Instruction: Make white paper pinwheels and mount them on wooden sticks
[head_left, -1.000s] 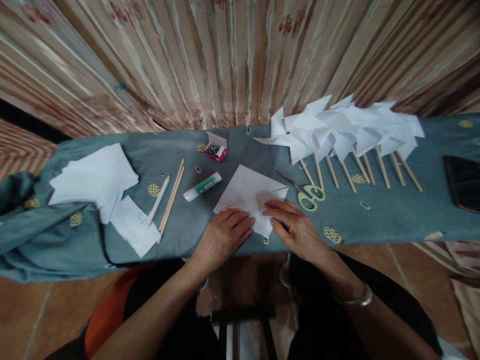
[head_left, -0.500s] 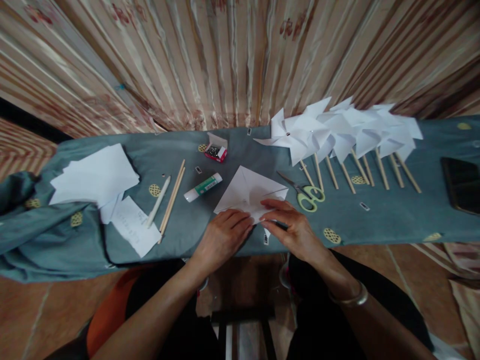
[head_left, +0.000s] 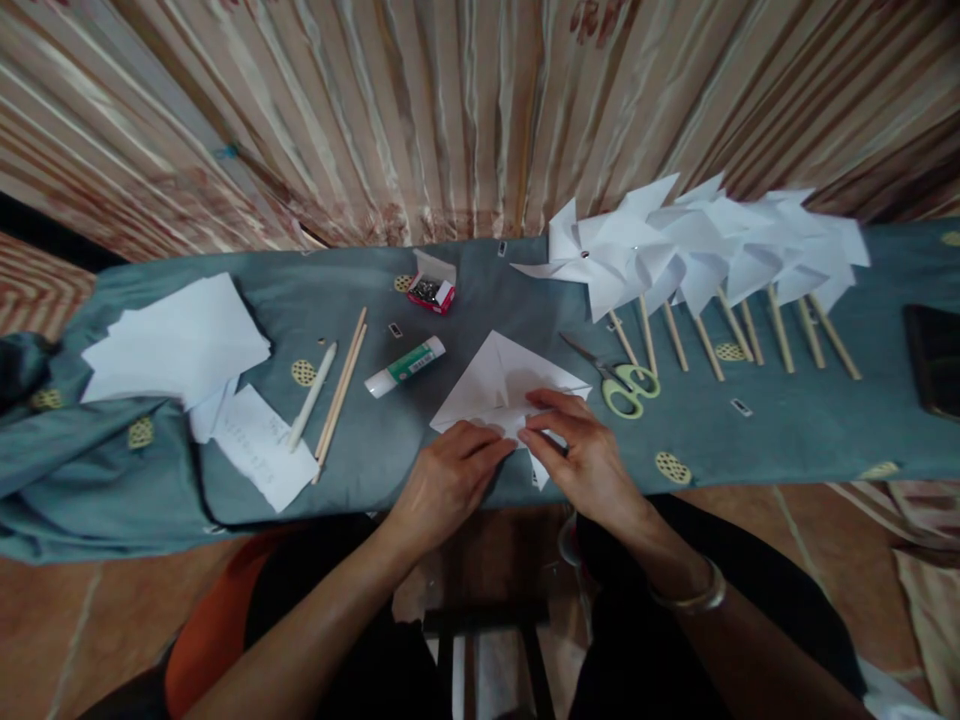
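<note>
A square of white paper (head_left: 489, 373) with slits cut into it lies on the cloth near the front edge, one corner pointing away from me. My left hand (head_left: 453, 474) holds its near left side, fingers pressed together on the paper. My right hand (head_left: 576, 447) pinches the near part of the paper between thumb and fingers, lifting a flap there. The near corner is partly hidden by both hands. Beside the paper on the right lie green-handled scissors (head_left: 631, 389), and on the left a glue stick (head_left: 406, 367).
An open red box of small metal pins (head_left: 432, 292) stands behind the glue stick. Thin wooden sticks (head_left: 341, 395), a white pencil-like stick (head_left: 312, 396) and stacked white paper (head_left: 180, 335) lie left. Several paper pinwheels (head_left: 611, 258) overlap at back right; a dark phone (head_left: 932, 358) is far right.
The near part of the paper is now raised and folded inward between my hands. My right fingers have closed in towards my left hand. The view has shifted slightly.
</note>
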